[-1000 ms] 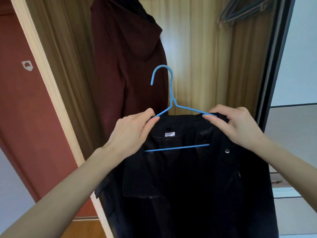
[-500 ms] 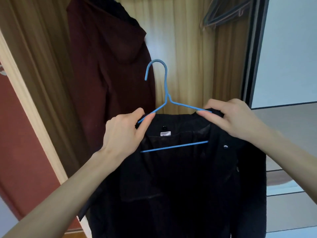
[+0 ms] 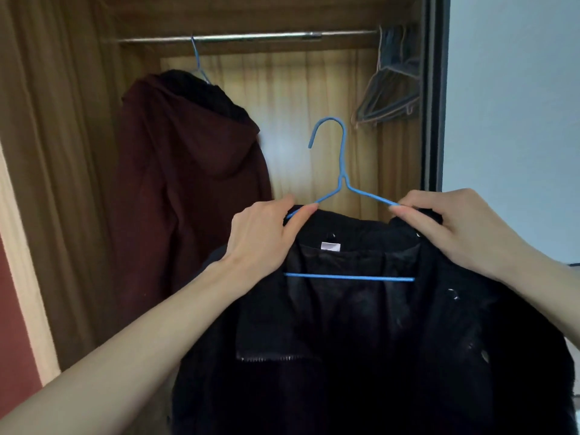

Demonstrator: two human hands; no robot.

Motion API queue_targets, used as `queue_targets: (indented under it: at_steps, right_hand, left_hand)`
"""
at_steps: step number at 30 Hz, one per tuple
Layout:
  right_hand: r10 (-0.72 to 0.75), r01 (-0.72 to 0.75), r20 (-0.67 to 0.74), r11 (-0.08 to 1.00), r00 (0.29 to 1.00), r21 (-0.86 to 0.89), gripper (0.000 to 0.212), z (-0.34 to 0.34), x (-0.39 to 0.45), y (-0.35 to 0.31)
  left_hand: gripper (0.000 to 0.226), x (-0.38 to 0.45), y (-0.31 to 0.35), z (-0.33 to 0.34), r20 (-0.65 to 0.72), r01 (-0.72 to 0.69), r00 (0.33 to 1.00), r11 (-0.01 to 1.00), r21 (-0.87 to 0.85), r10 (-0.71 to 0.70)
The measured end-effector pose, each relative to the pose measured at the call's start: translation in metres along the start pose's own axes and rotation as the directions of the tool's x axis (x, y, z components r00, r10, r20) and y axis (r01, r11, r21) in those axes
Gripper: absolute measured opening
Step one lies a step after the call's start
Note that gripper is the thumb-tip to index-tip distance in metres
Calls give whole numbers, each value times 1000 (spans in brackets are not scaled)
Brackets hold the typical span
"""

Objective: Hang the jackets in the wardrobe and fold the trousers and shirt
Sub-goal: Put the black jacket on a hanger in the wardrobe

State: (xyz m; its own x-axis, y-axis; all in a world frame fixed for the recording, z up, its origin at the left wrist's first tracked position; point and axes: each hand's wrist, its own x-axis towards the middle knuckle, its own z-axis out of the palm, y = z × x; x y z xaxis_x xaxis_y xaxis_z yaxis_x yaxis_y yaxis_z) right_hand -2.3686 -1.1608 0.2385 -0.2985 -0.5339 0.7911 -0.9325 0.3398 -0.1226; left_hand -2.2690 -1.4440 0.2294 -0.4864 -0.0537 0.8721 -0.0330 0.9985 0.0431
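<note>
Item: black jacket, carried on a blue hanger, held up in front of the open wardrobe.

Handling, as judged: the cloth is soft and thick-looking, with a shiny lining; it is likely fairly heavy for a thin wire hanger, which may flex or tip if held at one end only. The shoulders could slide off the sloped arms. The hold is best taken at both shoulders, cloth and wire together, or at the neck below the hook once the jacket is settled. Snap buttons are seen down the front edge; nothing fragile is noted.

Hands: the left hand is curled round the left shoulder, thumb and fingers pinching jacket and hanger arm. The right hand is curled the same way on the right shoulder. Both are closed on the load; neither is free.

Position: the jacket hangs between and below the hands, open front toward the camera, hook standing up above them. The hook is below the rail and well apart from it, not yet hung. A maroon coat is hung at the rail's left part; spare hangers are bunched at its right end. A free stretch of rail lies between them, above the hook.
</note>
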Motion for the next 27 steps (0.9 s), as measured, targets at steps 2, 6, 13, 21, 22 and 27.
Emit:
queue_targets:
  at_steps: [2,6,13,21,22,27]
  right_hand:
    - [25,-27,-47,999,999,-41,28,-12,16,3]
    - [93,-115,-151,982,984,-147,31,-23,47,-2]
    - [128,-224,-297,922,946,-315,33,-26,112,-10]
    - [110,-293,-401,853,909,-431,31,-13,199,-12]
    - [99,-298,-415,843,904,-448,30,-10,210,-13]
    - [67,-352,-470,757,880,-551,33,7,265,-12]
  left_hand:
    - [59,24,2,6,11,18,1000,1000,22,-18]
    - [51,66,3,20,17,63,998,998,-21,-62]
    - [64,116,-12,44,42,118,993,941,-319,-110]
    - [75,172,-62,76,39,80,997,835,-545,-70]
    - [74,182,-70,80,16,56,998,841,-537,-57]
    - [88,226,-98,101,-31,5,999,875,-484,-23]
